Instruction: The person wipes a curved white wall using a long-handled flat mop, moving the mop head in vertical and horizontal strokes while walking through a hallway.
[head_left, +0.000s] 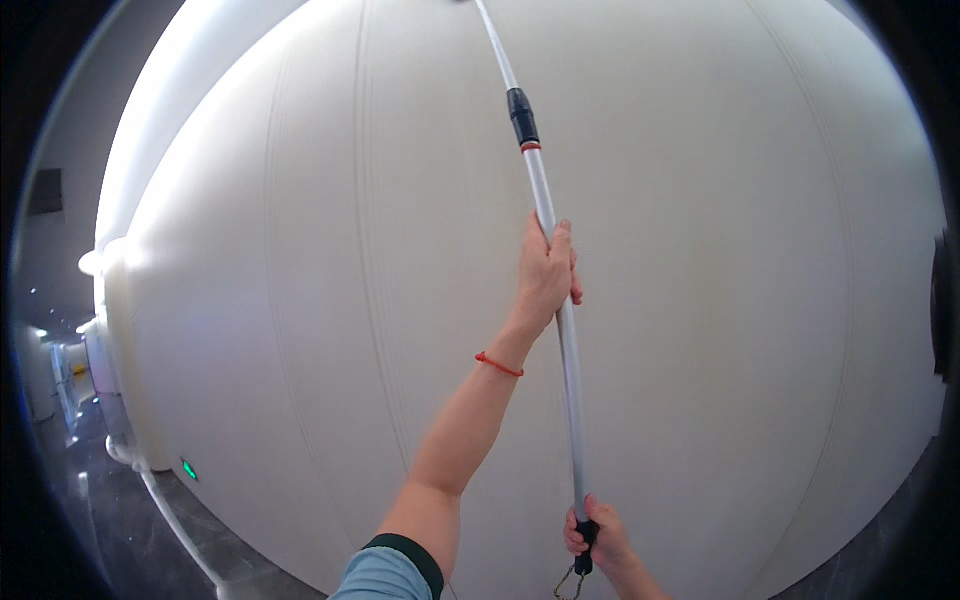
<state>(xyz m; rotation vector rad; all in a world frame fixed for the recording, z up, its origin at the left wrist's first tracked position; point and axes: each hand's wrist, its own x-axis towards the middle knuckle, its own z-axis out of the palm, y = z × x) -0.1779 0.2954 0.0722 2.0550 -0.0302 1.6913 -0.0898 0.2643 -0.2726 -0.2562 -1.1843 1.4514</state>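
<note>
A silver telescopic pole (571, 390) rises steeply in front of a pale wall (712, 300), leaning a little to the left at its top. Partway up the shaft, my left hand (547, 270) is wrapped around it, a red cord bracelet on the wrist. My right hand (604, 532) grips the black end handle (584, 559) at the bottom, where a loop of cord (568, 585) hangs. Above my left hand sit a red ring and a black locking collar (522, 116). Only a dark sliver of whatever is at the pole's far end shows at the top edge.
Vertical grooves (364, 247) run down the wall. Bright strip lighting (150, 112) follows its upper left edge. A green lit sign (189, 469) is low on the wall. At left, a white rail (176, 525) runs over a dark glossy floor (67, 487) along a corridor.
</note>
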